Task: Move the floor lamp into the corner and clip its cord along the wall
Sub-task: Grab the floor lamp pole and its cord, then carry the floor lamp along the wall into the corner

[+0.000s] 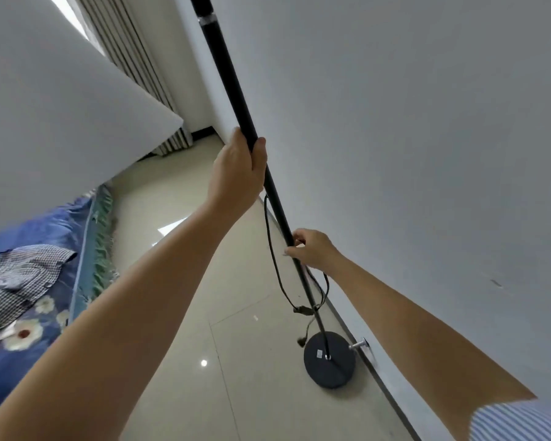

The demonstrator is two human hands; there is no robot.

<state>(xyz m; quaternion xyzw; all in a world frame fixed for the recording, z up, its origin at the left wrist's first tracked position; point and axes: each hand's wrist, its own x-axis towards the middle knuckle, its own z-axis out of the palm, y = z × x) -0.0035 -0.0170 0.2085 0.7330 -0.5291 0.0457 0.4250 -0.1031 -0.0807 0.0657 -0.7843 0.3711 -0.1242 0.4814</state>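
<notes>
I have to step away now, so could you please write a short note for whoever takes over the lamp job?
Left hand grips the lamp pole high up. Right hand is on the pole lower down, at the cord.
The base sits on the floor by the wall, near a doorstop.
The cord hangs loose, unclipped.
Left: move the lamp into the corner, clip the cord.

1 lamp (236, 87) with 1 round base (330, 359) and 1 cord (272, 249); 2 hands on its pole, left (239, 168) and right (312, 249); 1 doorstop (358, 345); 1 curtain (131, 58); 1 bed (45, 249); 1 checked shirt (23, 275)
</notes>
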